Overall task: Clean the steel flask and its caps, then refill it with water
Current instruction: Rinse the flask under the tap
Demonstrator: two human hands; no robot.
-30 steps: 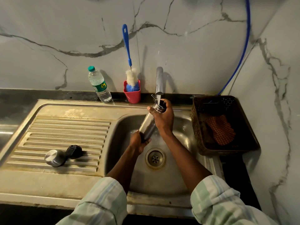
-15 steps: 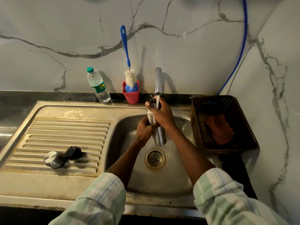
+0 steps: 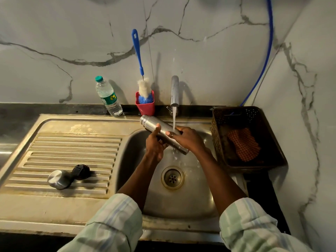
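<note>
Under the tap [image 3: 175,91], both hands [image 3: 172,140] grip the tilted flask [image 3: 154,123].

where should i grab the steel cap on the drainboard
Take the steel cap by its round side wall, coming from above with the fingers spread across it. It sits with its flat disc face up on the ribbed drainboard, and the black cap touches its right side, so pinch front to back.
</note>
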